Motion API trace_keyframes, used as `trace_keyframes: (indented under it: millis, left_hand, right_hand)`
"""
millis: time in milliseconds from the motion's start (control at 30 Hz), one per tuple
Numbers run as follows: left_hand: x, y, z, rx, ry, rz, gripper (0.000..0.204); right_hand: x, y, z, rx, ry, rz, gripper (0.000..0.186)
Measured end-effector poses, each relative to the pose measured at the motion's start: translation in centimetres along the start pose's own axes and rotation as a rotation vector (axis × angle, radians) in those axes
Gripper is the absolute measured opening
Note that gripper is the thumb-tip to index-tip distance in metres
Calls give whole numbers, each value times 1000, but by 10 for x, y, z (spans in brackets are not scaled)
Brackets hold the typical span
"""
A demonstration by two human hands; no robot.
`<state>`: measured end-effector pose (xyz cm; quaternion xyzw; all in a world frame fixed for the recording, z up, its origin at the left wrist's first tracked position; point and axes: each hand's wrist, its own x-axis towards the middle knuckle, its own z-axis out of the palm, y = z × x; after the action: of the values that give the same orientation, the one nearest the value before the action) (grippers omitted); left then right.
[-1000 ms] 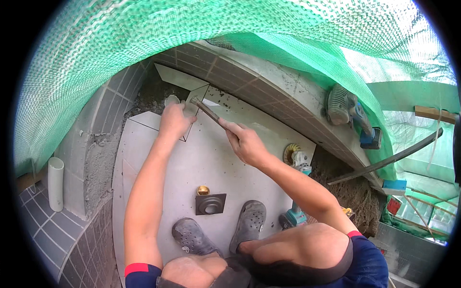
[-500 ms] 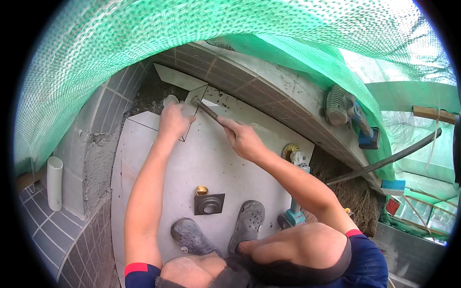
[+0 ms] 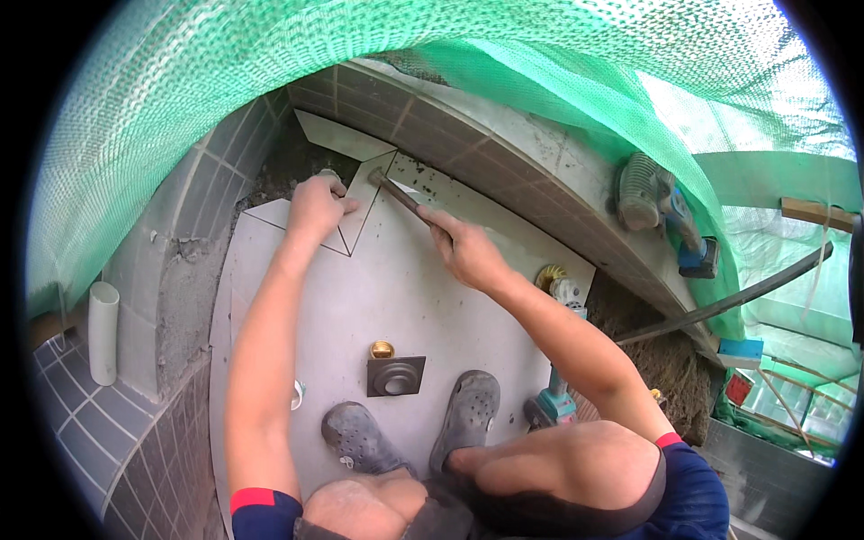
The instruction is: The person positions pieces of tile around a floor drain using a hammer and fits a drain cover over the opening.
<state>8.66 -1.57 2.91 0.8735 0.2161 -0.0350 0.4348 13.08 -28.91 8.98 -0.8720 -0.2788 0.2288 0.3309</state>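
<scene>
My right hand (image 3: 463,247) grips a long, narrow metal tool (image 3: 405,198), its flattened head resting on a pale cut tile (image 3: 364,216) in the far corner of the floor. My left hand (image 3: 319,207) is at that tile's left edge, fingers curled by a small round thing (image 3: 328,173) that they mostly hide. Another pale strip (image 3: 337,135) lies beyond, beside rough, dark mortar (image 3: 283,162). Nearer me on the pale tiled floor (image 3: 423,315) are a square dark drain piece (image 3: 396,376) and a round brass fitting (image 3: 382,349).
My grey clogs (image 3: 463,414) stand on the floor. A teal power tool (image 3: 553,400) with a yellow brush wheel lies right. Another power tool (image 3: 643,198) sits on the right ledge, above a black bar (image 3: 738,297). A white pipe (image 3: 103,333) stands left. Green netting (image 3: 270,54) hangs around.
My left hand and forearm have shifted slightly up and left, revealing a small white ring beside the forearm. The tool in my right hand has shifted slightly up and right.
</scene>
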Motion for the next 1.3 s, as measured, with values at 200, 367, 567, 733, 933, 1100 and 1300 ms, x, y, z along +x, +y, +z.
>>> trace_keyframes:
  millis: [200,367,567,733,933,1100,1300]
  left_hand:
    - [10,-1,0,122,-102,-61,29]
    - [9,1,-1,133,-104,-29,27]
    - [6,-7,-1,108,-105,-7,30]
    - [-4,1,5,196,-30,97,40]
    - [-14,10,15,216,9,56,52]
    - [-11,30,6,232,-116,-112,57]
    - [-8,31,4,253,-140,-132,57]
  right_hand:
    - [-4,-3,1,21,64,-16,34]
    - [-8,-11,2,-26,-26,67,34]
    - [-13,-17,2,-17,-74,102,34]
    - [-14,-17,0,52,-53,71,35]
    - [-11,-17,3,65,-39,74,35]
    - [-11,-13,3,84,-5,100,35]
    - [-13,-10,4,91,11,60,35]
